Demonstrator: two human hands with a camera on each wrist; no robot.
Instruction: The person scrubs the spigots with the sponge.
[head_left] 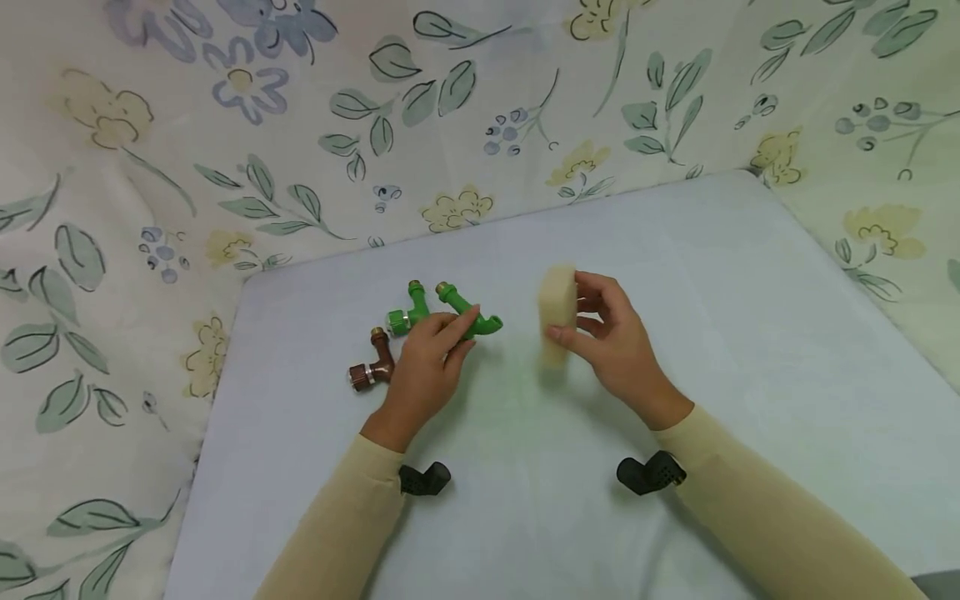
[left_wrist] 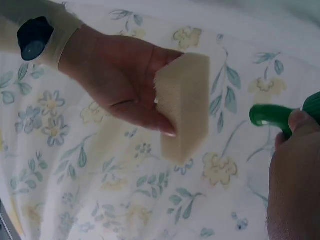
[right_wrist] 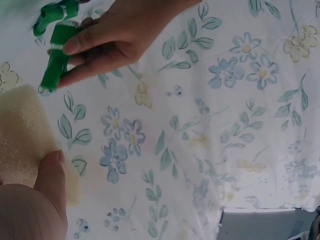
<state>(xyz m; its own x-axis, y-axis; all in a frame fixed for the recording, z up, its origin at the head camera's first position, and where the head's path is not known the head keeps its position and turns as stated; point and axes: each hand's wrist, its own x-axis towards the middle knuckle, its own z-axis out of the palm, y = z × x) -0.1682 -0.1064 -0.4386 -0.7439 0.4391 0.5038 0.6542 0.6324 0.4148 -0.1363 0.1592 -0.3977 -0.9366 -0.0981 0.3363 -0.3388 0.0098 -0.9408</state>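
Note:
My left hand (head_left: 431, 367) grips a green plastic tap (head_left: 487, 325) by its body, with its curved spout pointing to the right. In the right wrist view the fingers and thumb pinch that green tap (right_wrist: 56, 65). To the right, my right hand (head_left: 626, 354) holds a pale yellow sponge block (head_left: 557, 312) on edge, thumb on the near side. The left wrist view shows the sponge (left_wrist: 192, 105) apart from the tap's spout (left_wrist: 267, 115). Left of my left hand lie a second green tap (head_left: 417, 302) and a brown tap (head_left: 381, 358), the brown one partly hidden by the hand.
A white table (head_left: 750, 333) carries everything. Floral cloth (head_left: 480, 108) rises behind the table and along its sides. Each wrist wears a small black camera, one at the left cuff (head_left: 426, 478) and one at the right cuff (head_left: 651, 472).

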